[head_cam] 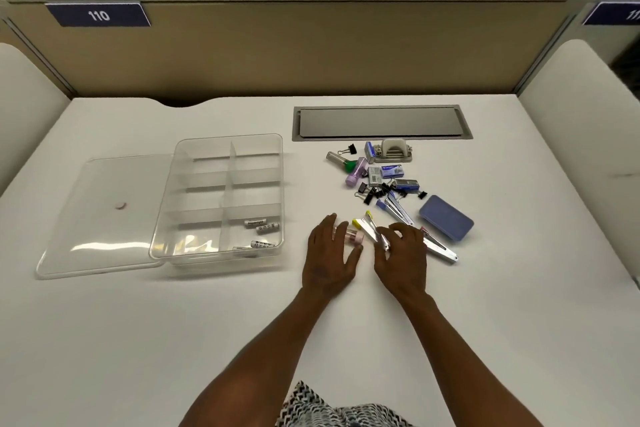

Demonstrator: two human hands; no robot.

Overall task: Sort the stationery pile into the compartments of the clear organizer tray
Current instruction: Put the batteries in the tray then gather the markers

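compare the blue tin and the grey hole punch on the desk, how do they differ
The blue tin is a flat, closed, rounded box; the grey hole punch is taller, with an arched lever. The tin lies at the pile's right edge, nearer the hands; the punch sits at the far end by the desk's cable hatch. Both rest on the desk, unsorted.

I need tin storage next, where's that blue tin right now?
In the head view, the blue tin lies on the table at the pile's right edge, just beyond the right hand.
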